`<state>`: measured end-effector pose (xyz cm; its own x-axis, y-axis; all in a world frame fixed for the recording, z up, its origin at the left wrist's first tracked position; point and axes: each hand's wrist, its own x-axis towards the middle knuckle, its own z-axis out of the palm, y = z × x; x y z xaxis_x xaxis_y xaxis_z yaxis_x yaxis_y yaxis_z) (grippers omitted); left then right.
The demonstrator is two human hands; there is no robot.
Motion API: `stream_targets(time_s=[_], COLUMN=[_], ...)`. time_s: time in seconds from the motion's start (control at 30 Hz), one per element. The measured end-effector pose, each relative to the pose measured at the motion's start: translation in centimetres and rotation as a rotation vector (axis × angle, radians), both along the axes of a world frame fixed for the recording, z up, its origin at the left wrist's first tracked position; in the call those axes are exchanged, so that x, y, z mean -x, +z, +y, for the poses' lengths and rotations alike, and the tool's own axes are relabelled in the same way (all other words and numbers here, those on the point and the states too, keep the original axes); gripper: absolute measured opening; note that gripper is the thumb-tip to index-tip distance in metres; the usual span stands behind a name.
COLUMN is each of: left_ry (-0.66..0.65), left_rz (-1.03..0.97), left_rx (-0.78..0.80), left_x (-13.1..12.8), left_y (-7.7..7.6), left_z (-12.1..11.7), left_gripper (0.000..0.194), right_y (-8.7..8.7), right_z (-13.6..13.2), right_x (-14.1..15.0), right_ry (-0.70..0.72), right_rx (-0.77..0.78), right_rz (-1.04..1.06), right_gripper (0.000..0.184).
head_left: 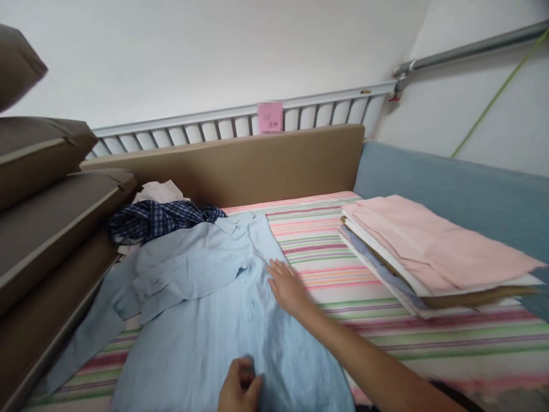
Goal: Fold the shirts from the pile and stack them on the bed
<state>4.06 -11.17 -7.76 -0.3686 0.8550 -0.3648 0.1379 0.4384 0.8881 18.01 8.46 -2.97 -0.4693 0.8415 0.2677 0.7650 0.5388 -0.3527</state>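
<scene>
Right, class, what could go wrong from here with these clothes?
The right hand lies on the blue shirt near wrinkles, so it might press creases in. The shirt lies against the plaid cloth and could drag it if pulled. The folded pile has uneven edges and might slide apart if bumped.

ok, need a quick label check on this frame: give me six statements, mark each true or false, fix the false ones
1. The right hand is at the light blue shirt. True.
2. The top piece of the folded stack is pink. True.
3. The stack lies to the left of the shirt. False: it lies to the right.
4. The dark plaid cloth is spread flat. False: it is bunched up beside the cushions.
5. The cover under the shirt is striped. True.
6. The pink card lies on the shirt. False: it is up at the white railing.
</scene>
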Motion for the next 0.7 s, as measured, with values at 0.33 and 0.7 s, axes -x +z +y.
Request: stream_targets(time_s=[0.33,0.7], left_ry=[-0.095,-0.107], left_rz=[0.379,0.265], left_rx=[-0.095,-0.221], left_x=[-1.4,-2.4], left_y=[4.8,3.7], left_z=[0.0,-2.5], left_gripper=[0.016,0.044], right_y=[0.9,1.4], right_z=[-9.8,-11.0], right_x=[-2.8,-2.2], right_ry=[0.011,0.050], right_rx=[0.039,0.065], right_rz=[-0.024,-0.066], right_gripper=[0.044,0.041])
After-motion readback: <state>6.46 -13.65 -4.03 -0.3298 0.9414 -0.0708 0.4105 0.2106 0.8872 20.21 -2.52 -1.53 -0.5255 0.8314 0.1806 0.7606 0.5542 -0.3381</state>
